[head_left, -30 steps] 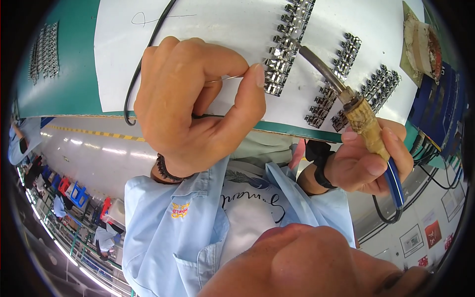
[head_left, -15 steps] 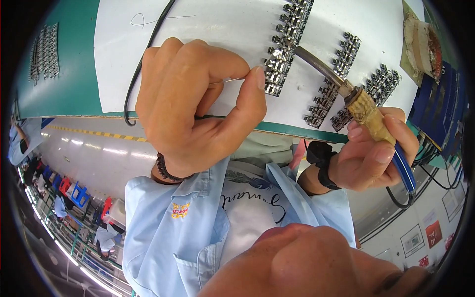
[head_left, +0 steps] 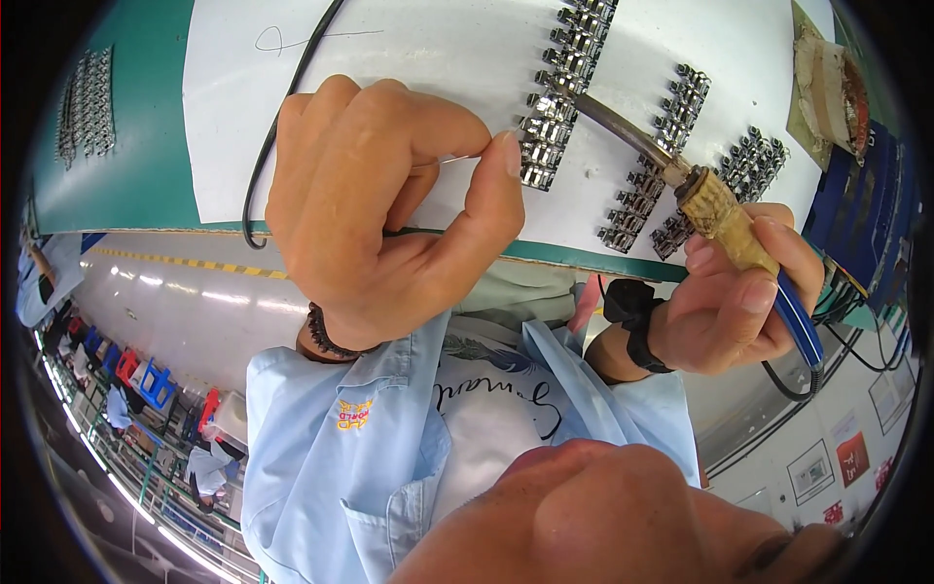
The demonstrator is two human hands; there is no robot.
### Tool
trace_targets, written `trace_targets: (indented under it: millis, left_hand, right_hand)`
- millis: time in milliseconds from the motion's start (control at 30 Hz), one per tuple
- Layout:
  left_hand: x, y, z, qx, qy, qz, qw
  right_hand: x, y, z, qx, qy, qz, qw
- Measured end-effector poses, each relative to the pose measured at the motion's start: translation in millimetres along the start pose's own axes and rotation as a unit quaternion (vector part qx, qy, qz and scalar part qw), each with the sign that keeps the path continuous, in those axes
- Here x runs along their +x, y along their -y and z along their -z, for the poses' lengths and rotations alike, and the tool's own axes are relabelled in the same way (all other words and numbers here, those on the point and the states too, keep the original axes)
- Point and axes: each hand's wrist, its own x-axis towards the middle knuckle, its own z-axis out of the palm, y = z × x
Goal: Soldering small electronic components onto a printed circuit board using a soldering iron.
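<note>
Between the thumb and forefinger of my left hand (head_left: 375, 195) is a thin silvery wire (head_left: 455, 158), probably solder; most of it is hidden by the fingers. My right hand (head_left: 730, 316) grips a soldering iron (head_left: 722, 212) with a worn tan sleeve and a blue handle. Its dark metal shaft slants up and left, and the tip is at the middle of a long row of small shiny metal parts (head_left: 545, 146). Whether the tip touches a part I cannot tell. My left thumb tip is right beside the near end of that row.
Two shorter rows, a middle one (head_left: 671, 112) and a right one (head_left: 754, 161), lie on the white paper (head_left: 409, 44). A black cable (head_left: 282, 112) crosses the paper's left side. More parts (head_left: 88, 102) lie on the green mat (head_left: 146, 175). A blue box (head_left: 866, 214) stands at right.
The soldering iron has shifted slightly, its handle end moving a little right and its tip slightly down along the row. My left hand looks almost still.
</note>
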Motion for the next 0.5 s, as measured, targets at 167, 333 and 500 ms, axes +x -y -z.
trace_targets:
  millis: [167,333,500]
  left_hand:
    - [-0.9,-0.3,0.3,0.003,-0.002,0.007,1.000]
    - [0.3,0.1,-1.0,-0.002,-0.001,-0.004,1.000]
    - [-0.2,-3.6,-2.0,-0.003,-0.004,0.000,1.000]
  right_hand:
    - [0.4,-1.1,-2.5,0.023,-0.014,-0.006,1.000]
    - [1.1,-2.3,0.6,0.029,-0.010,-0.003,1.000]
    - [3.4,0.5,3.7,0.028,-0.013,-0.005,1.000]
